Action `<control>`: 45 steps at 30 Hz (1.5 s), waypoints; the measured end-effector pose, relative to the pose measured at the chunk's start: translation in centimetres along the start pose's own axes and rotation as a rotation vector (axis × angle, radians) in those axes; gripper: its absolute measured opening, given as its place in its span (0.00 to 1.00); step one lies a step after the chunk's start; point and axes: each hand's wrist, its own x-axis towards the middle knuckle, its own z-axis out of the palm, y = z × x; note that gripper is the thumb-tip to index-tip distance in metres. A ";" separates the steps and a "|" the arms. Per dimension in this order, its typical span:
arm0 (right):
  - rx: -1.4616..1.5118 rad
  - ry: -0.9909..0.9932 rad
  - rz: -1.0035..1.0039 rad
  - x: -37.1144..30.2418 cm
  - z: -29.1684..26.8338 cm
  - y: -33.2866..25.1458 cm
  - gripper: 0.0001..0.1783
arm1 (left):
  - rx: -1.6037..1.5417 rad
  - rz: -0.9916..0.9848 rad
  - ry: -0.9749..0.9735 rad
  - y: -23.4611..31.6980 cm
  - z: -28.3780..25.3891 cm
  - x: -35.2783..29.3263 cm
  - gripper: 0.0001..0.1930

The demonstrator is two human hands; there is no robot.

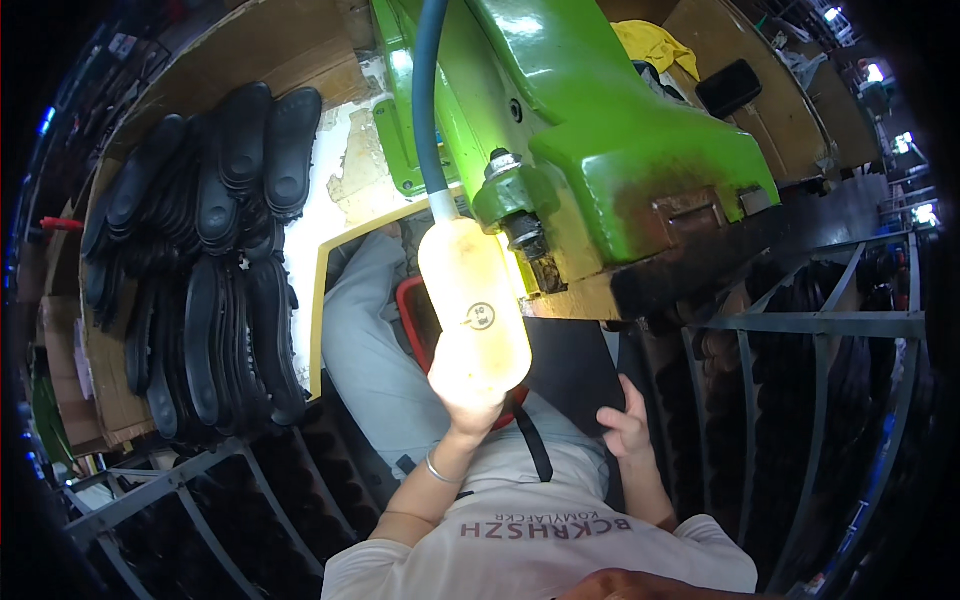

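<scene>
A pale yellow, sole-shaped piece (475,290) with a small round mark hangs upright in front of my body, glaring in strong light. Around its lower end closes my left hand (466,395), whose far fingers are hidden behind it. Just above its top comes the white end of a blue-grey flexible neck (430,110). To the right, my right hand (628,428) has its thumb and fingers apart, holding nothing I can see. It is close beside the edge of a dark flat panel (575,365); whether it touches the panel I cannot tell.
A green machine (620,130) fills the top middle, its worn metal tip (545,272) near the pale piece. Stacks of black shoe soles (205,300) lie at the left, against cardboard. Metal racks (830,323) flank both sides. A red-rimmed container (405,300) sits between my legs.
</scene>
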 end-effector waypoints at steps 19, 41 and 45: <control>-0.186 0.261 -0.317 1.2 0.2 -5.5 0.22 | 0.028 -0.003 -0.078 -0.4 1.9 0.7 0.19; -0.356 0.346 -0.488 3.8 2.1 -7.8 0.16 | -0.231 -0.079 -0.188 0.7 0.3 1.1 0.13; -0.294 0.133 -0.421 6.3 5.0 -10.2 0.12 | -0.074 -0.066 -0.123 1.7 -1.3 1.0 0.17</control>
